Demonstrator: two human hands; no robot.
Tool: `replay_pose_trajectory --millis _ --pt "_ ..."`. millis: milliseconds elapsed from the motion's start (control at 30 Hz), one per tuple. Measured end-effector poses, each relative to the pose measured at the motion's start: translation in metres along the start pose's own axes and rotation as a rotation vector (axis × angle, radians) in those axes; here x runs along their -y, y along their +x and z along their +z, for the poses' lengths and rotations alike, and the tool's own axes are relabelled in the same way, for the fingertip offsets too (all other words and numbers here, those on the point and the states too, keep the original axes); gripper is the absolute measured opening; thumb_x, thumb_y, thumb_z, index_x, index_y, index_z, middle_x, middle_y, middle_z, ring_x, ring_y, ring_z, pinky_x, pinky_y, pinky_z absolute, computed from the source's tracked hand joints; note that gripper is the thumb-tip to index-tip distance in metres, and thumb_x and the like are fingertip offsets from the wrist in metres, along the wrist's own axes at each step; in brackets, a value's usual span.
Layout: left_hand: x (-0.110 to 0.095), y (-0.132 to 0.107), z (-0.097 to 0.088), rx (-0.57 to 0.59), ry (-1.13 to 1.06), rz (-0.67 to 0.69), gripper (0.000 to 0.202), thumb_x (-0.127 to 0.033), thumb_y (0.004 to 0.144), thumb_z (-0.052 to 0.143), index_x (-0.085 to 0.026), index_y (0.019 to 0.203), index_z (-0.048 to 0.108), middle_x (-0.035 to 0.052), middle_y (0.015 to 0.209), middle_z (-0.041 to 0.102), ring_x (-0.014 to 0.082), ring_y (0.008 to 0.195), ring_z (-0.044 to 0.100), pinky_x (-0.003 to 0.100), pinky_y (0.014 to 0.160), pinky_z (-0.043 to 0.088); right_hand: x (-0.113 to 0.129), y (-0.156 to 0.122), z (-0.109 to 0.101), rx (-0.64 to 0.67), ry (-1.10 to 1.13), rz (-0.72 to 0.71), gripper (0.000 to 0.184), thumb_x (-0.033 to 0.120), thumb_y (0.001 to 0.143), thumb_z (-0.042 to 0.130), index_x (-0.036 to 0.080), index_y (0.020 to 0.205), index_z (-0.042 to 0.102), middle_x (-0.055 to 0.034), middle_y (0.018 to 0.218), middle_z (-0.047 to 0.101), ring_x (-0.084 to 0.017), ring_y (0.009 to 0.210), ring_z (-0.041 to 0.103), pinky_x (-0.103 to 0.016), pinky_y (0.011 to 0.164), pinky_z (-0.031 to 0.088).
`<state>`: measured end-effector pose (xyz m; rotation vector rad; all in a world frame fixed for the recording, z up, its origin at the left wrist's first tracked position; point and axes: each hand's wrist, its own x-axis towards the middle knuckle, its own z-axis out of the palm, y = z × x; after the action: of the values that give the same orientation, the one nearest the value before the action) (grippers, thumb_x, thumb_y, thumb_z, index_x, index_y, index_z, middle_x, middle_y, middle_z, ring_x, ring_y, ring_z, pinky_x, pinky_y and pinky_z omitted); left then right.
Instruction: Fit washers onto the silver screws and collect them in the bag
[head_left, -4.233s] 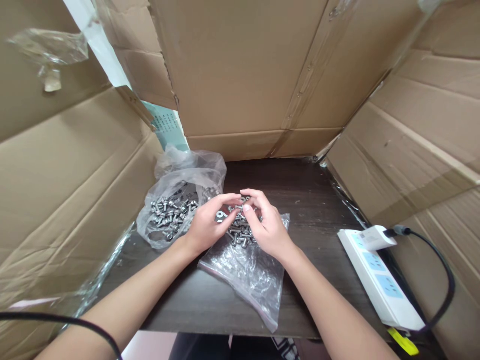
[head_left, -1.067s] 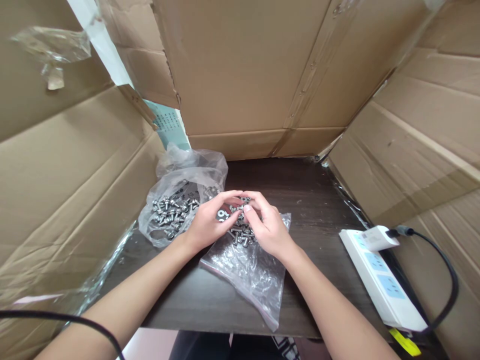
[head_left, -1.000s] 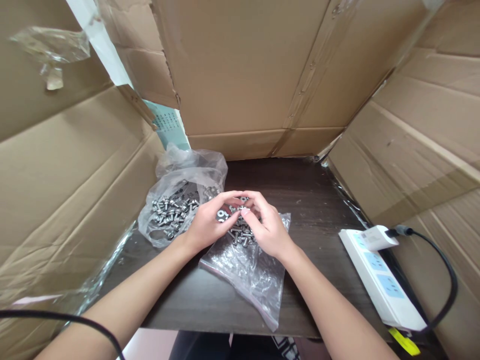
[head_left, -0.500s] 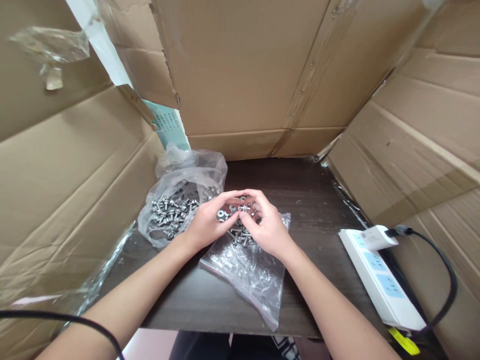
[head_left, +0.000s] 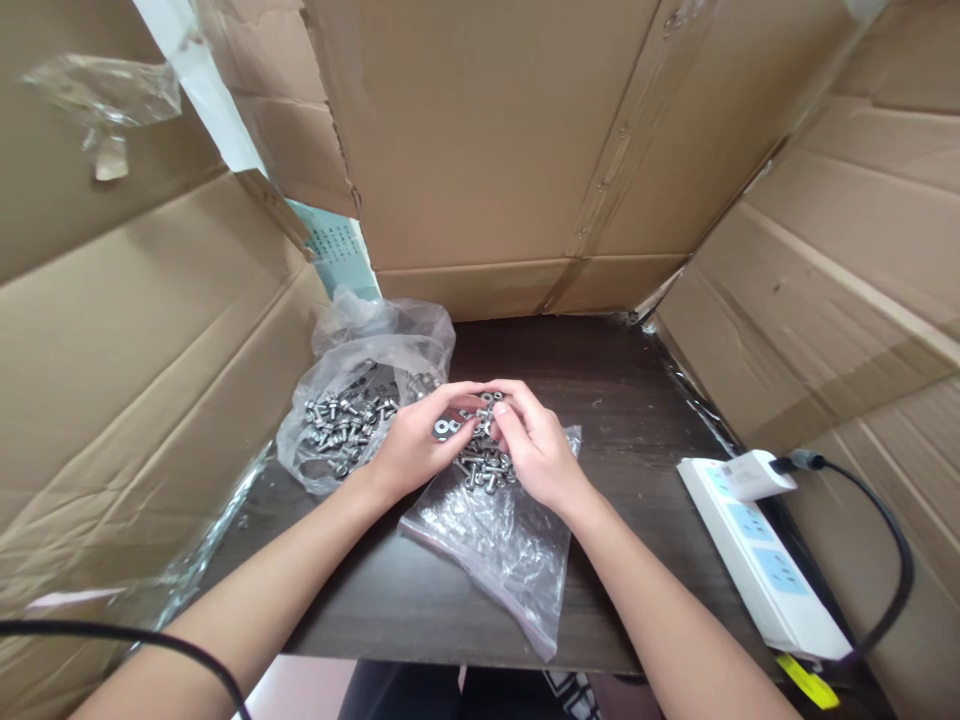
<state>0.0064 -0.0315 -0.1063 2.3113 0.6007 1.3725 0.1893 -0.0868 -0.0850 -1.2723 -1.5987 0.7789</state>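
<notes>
My left hand (head_left: 414, 447) and my right hand (head_left: 534, 452) meet fingertip to fingertip over a heap of small metal screws and washers (head_left: 480, 462) lying on a flat clear plastic bag (head_left: 495, 545). Both hands are curled in a pinch on a small metal piece from the heap; the piece itself is too small to name. To the left a crumpled clear bag (head_left: 360, 400) holds many more screws with washers (head_left: 341, 425). All of it rests on a dark wooden table (head_left: 615, 420).
Brown cardboard walls stand close on the left (head_left: 135, 350), back (head_left: 510, 150) and right (head_left: 825, 260). A white power strip (head_left: 765, 565) with a plugged adapter and black cable lies at the right edge. A black cable (head_left: 112, 640) crosses the lower left corner.
My hands stay over the heap; only the fingers have shifted, the right fingertips turning and drawing slightly toward me against the left fingertips.
</notes>
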Motion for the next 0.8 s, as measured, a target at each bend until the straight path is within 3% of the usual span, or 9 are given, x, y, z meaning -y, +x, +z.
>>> replay_pose_trajectory --millis 100,200,333,500,633,800 --pt "-0.0004 0.0 0.0001 0.001 0.0 0.003 0.038 -0.012 0.096 0.066 -0.017 0.133 0.059 0.0066 0.108 0.079 0.0147 0.097 0.078 0.025 0.089 0.065 0.0016 0.0003 0.0 -0.014 0.0 -0.023 0.034 0.029 0.098 0.05 0.019 0.129 0.058 -0.0039 0.095 0.064 -0.013 0.075 0.06 -0.026 0.066 0.047" --pt "-0.0009 0.0 0.0004 0.005 -0.012 0.008 0.038 -0.012 0.096 0.066 -0.017 0.133 0.059 0.0066 0.108 0.079 0.0148 0.098 0.078 0.025 0.088 0.065 0.003 0.0004 -0.0002 0.005 0.004 -0.014 0.032 0.03 0.101 0.047 0.019 0.128 0.059 -0.0017 0.085 0.063 -0.014 0.072 0.06 -0.027 0.068 0.047" --pt "-0.0011 -0.0001 0.0007 0.002 -0.011 0.012 0.041 -0.011 0.095 0.068 -0.017 0.134 0.059 0.0059 0.106 0.078 0.0141 0.096 0.078 0.023 0.085 0.064 0.0038 -0.0004 -0.0002 0.014 0.006 -0.014 0.035 0.028 0.097 0.052 0.02 0.13 0.058 -0.0036 0.096 0.064 -0.013 0.072 0.06 -0.026 0.065 0.046" --pt "-0.0012 0.0002 0.0004 0.02 -0.012 0.031 0.043 -0.009 0.094 0.067 -0.017 0.135 0.058 0.0049 0.107 0.078 0.0125 0.096 0.076 0.022 0.087 0.063 0.0023 -0.0005 0.0002 0.032 0.014 -0.012 0.032 0.031 0.102 0.046 0.02 0.128 0.06 0.0 0.079 0.06 -0.013 0.068 0.057 -0.027 0.065 0.045" --pt "-0.0027 0.0008 -0.0001 0.002 -0.004 0.037 0.043 -0.009 0.093 0.068 -0.017 0.134 0.058 0.0054 0.107 0.078 0.0133 0.097 0.077 0.022 0.086 0.063 0.0006 -0.0004 0.0001 0.021 0.044 -0.039 0.034 0.024 0.096 0.051 0.02 0.129 0.059 -0.0038 0.098 0.064 -0.013 0.077 0.059 -0.026 0.067 0.047" --pt "-0.0047 0.0011 -0.0006 0.009 0.01 0.043 0.043 -0.009 0.093 0.067 -0.017 0.134 0.058 0.0047 0.105 0.079 0.0131 0.092 0.077 0.024 0.087 0.063 -0.0002 -0.0011 -0.0006 0.028 0.035 -0.005 0.033 0.032 0.103 0.044 0.021 0.131 0.058 0.0005 0.078 0.058 -0.014 0.066 0.055 -0.028 0.066 0.046"
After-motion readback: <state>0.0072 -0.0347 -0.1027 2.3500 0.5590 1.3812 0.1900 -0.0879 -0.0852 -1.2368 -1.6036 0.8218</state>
